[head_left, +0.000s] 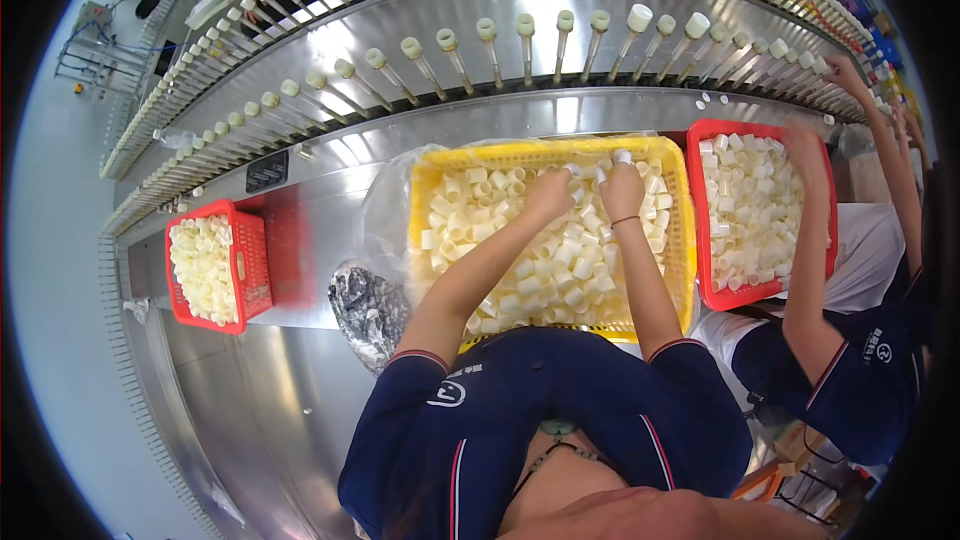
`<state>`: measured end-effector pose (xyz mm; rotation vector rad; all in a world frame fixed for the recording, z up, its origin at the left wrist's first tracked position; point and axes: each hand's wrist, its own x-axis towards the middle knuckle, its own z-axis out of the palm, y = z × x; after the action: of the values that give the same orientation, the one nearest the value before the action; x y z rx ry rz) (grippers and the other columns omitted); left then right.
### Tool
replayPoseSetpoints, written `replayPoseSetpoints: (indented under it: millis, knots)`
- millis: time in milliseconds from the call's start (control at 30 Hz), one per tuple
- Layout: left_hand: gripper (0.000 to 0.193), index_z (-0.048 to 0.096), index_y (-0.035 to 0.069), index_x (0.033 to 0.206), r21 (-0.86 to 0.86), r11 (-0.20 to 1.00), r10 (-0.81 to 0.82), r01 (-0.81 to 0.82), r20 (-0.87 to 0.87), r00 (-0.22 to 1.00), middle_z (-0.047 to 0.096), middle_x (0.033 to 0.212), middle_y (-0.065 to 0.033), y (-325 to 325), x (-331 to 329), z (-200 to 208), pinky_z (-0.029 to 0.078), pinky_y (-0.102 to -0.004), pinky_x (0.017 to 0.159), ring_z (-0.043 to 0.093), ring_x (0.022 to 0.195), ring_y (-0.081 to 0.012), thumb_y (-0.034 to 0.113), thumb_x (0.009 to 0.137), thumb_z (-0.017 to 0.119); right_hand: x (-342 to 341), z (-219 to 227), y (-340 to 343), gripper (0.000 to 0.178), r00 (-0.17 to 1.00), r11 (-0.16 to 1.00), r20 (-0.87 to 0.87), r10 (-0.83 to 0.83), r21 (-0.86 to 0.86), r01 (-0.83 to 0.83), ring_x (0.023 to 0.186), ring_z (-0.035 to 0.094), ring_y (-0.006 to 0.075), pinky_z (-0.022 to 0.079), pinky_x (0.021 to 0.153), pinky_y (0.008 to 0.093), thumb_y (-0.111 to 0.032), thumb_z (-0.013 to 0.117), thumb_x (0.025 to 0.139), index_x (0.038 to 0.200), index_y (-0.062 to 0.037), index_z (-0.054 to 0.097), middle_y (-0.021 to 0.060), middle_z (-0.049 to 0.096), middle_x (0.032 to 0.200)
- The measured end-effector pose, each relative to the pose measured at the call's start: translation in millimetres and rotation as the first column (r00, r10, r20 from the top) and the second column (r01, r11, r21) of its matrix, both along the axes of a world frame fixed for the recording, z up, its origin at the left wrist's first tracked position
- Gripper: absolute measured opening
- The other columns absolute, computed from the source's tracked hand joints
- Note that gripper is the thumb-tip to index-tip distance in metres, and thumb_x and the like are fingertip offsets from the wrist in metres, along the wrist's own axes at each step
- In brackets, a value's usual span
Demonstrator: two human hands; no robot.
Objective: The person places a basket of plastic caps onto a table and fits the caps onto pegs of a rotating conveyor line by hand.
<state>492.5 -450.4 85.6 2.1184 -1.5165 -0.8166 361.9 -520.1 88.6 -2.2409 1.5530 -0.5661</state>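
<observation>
A yellow basket (470, 154) full of short, cream-white plastic caps (530, 285), open like little cups, sits right in front of me. Both of my hands are over its far half, close together. My left hand (549, 194) has its fingers closed on a white cap at the fingertips. Just to its right, my right hand (622, 190) is closed too, with a white cap (622, 155) showing at its far side. Another white piece shows between the two hands; which hand has it is unclear.
Beyond the basket runs a curved row of upright metal rods (526, 52) topped with caps. Red baskets of caps stand at left (254, 265) and right (694, 205). A co-worker's hand (803, 143) reaches over the right one. A dark plastic bag (366, 312) lies beside the yellow basket.
</observation>
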Motion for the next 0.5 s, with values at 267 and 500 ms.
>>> replayPoseSetpoints:
  millis: [267,500]
  knots:
    - [0.028,0.059,0.004,0.093,-0.119,0.991,0.047,-0.054,-0.058,0.997,0.047,0.106,-0.0240,35.5,18.5,-2.5,0.043,-0.0380,0.081,0.051,0.095,-0.0352,0.004,0.064,0.057,1.7,22.2,14.2,0.036,0.827,0.973,0.521,0.210,-0.032,-0.227,0.074,0.057,0.0264,0.048,0.066,0.0345,-0.014,0.065,0.071,0.103,-0.0026,0.052,0.0133,0.057,0.087]
    - [0.025,0.063,0.011,0.090,-0.250,0.959,0.116,-0.130,-0.069,0.991,0.049,0.106,-0.0170,70.2,43.3,56.7,0.045,-0.0353,0.079,0.052,0.092,-0.0311,0.005,0.066,0.061,91.0,122.9,-39.9,0.029,0.694,0.806,0.500,0.518,-0.556,-0.202,0.074,0.055,0.0234,0.046,0.067,0.0305,-0.005,0.059,0.075,0.104,-0.0049,0.054,0.0135,0.055,0.095]
